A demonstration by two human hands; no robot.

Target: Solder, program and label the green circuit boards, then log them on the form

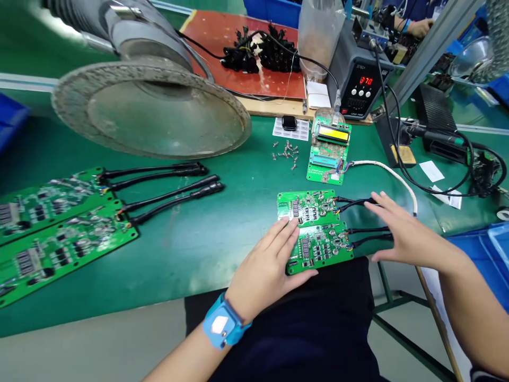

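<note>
Two green circuit boards, an upper one (318,206) and a lower one (324,245), lie side by side at the table's front edge. Each carries a small digit display and black cables (368,237) leading off to the right. My left hand (270,260) rests on the boards' left ends, fingers stretched flat and the thumb along the front edge; a blue wrist band (226,321) is on that wrist. At the right, my right hand (413,239) is held with fingers spread by the cable ends, which it partly hides. Whether it touches them I cannot tell.
A large fume hood (159,116) hangs at upper left, above more boards with cables (75,233). Loose screws (287,151) and a board with a yellow screen (329,151) lie ahead. Behind stands a soldering station (358,79); its iron (437,133) is at right. Another person's hand (419,27) shows far back.
</note>
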